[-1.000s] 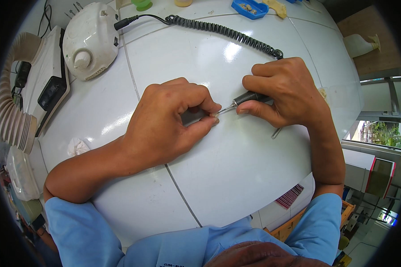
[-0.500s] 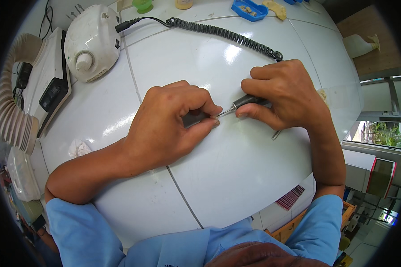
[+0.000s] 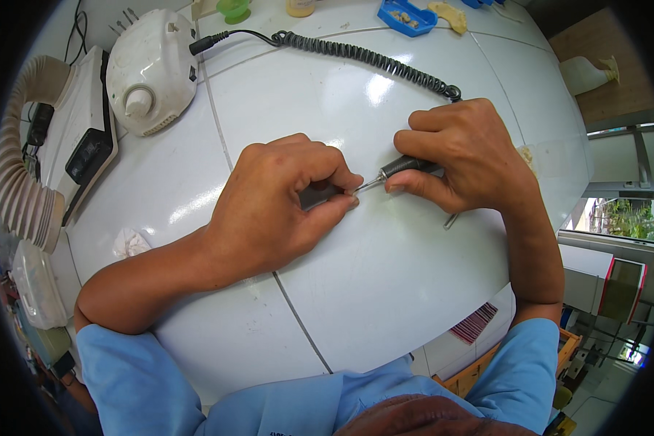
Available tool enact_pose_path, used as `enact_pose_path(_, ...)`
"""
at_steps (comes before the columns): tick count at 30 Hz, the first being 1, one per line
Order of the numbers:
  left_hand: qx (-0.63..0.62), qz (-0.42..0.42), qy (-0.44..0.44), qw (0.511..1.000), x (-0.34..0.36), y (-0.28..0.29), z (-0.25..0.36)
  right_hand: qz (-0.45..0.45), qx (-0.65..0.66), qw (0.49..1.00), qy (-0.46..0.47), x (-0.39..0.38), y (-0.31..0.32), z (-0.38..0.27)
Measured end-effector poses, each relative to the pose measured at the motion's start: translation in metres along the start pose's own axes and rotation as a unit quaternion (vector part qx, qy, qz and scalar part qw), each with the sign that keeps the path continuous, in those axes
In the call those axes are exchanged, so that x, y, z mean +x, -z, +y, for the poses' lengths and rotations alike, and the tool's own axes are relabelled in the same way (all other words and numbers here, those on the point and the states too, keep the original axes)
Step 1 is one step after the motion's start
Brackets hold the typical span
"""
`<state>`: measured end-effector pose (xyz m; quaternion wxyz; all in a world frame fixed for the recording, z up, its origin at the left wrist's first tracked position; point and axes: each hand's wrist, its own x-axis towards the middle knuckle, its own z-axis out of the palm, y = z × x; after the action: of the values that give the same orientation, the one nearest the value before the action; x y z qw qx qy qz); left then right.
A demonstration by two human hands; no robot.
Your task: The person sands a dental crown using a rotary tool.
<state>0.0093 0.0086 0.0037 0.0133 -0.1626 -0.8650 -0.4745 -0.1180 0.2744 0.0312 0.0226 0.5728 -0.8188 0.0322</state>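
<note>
My left hand [image 3: 276, 196] is in the middle with thumb and forefinger pinched at the bur's tip [image 3: 362, 185]; what they hold is too small to make out. To its right, my right hand [image 3: 463, 156] grips a dark cylindrical rotary handpiece [image 3: 397, 166] with a thin metal shank pointed left at those fingertips. A black coiled cord [image 3: 363, 58] runs from near the right hand to a white control unit [image 3: 160, 69] with a knob at the upper left. A slim metal rod [image 3: 450, 220] lies below the right hand, partly hidden.
At the left are a ribbed hose [image 3: 29, 196], a white device [image 3: 87, 171], a crumpled tissue [image 3: 131, 243] and a plastic box [image 3: 40, 291]. Along the back are a green cup [image 3: 232, 9], a yellow jar [image 3: 299, 6] and a blue tray [image 3: 407, 18]. The white tiled worktop [image 3: 378, 305] has a curved front edge.
Both hands sit very slightly lower in the picture than a second ago, as does the background by a few pixels. The grips and the handpiece's angle look almost unchanged.
</note>
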Motion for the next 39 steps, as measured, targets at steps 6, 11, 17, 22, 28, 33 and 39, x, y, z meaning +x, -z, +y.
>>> enact_pose_path(6,-0.004,0.0,0.004,1.0,-0.0001,-0.0006,0.0002,0.013,-0.001,1.0,0.002,-0.0006,-0.0014,0.0011)
enact_pose_path(11,-0.005,0.001,0.003,1.0,0.0001,-0.0003,0.0004,0.006,0.001,1.0,0.001,-0.0002,-0.0007,0.0014)
enact_pose_path(17,-0.005,0.0,0.008,1.0,-0.0009,-0.0001,0.0013,0.024,0.004,1.0,0.009,-0.0005,-0.0004,0.0006)
enact_pose_path(22,0.0,-0.001,0.008,1.0,-0.0013,0.0003,-0.0002,0.006,0.009,1.0,0.0,0.0003,0.0012,0.0003)
enact_pose_path(28,-0.003,-0.003,0.02,1.0,-0.0011,-0.0002,0.0011,0.013,0.008,1.0,0.006,0.0012,0.0012,-0.001)
enact_pose_path(33,-0.002,-0.005,0.004,1.0,-0.0001,0.0003,0.0012,0.013,0.011,1.0,0.002,0.0,0.0008,0.0009)
enact_pose_path(39,0.001,-0.004,-0.002,1.0,0.0002,0.0002,0.0011,0.008,0.007,1.0,0.003,0.0006,0.0015,-0.0003)
